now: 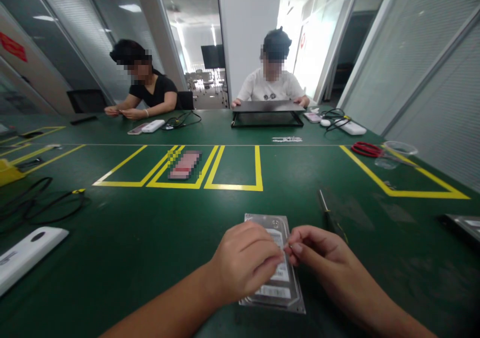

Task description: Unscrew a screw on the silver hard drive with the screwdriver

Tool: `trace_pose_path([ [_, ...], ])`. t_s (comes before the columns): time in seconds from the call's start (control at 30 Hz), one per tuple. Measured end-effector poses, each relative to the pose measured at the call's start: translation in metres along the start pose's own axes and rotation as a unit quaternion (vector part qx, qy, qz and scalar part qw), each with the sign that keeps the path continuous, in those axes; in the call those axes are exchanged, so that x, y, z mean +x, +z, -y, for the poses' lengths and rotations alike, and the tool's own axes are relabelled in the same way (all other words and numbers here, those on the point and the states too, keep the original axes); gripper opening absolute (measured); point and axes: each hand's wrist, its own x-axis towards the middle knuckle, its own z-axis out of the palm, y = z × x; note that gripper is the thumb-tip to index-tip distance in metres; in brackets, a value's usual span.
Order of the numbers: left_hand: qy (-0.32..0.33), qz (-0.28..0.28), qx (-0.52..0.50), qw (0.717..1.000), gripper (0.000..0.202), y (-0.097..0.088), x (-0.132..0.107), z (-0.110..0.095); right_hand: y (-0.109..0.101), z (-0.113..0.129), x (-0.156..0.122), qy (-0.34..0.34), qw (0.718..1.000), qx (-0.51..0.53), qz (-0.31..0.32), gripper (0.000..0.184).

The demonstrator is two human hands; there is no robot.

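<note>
A hard drive (275,291) with a silver casing and white label lies flat on the green table in front of me. My left hand (247,263) is above it, covering much of the label. Its fingers are curled and pressed together, and whatever they may hold is hidden. Just right of the drive, my right hand (318,250) pinches a tiny dark screw-like piece (290,246) between thumb and forefinger. The fingertips of both hands almost meet over the drive's right edge. Behind my right hand lies a screwdriver (325,210), its metal shaft pointing away from me.
Yellow tape marks rectangles; one holds a pink phone (184,165). A clear plastic cup (393,154) and red coiled cable (367,149) are at right. A white power bank (30,258) lies left. Across the table, one person (272,83) holds a dark panel; another (150,93) sits left.
</note>
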Motion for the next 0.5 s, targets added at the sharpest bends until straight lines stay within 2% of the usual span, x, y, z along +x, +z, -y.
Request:
trace_pose_path([
  [0.07, 0.009, -0.022, 0.027, 0.999, 0.003, -0.002, 0.001, -0.003, 0.005, 0.003, -0.004, 0.002, 1.0, -0.008, 0.027, 0.029],
  [0.17, 0.017, -0.016, 0.039, 0.999, 0.007, -0.007, 0.002, -0.008, 0.011, 0.007, -0.008, 0.004, 0.999, -0.014, 0.052, 0.03],
  [0.3, 0.02, -0.011, 0.046, 0.999, 0.012, -0.008, 0.0, -0.01, 0.015, 0.01, -0.01, 0.003, 0.998, -0.028, 0.054, 0.034],
  [0.5, 0.029, -0.052, 0.099, 0.993, 0.015, -0.008, 0.002, -0.013, 0.015, 0.008, -0.009, 0.005, 0.998, -0.028, 0.05, 0.035],
])
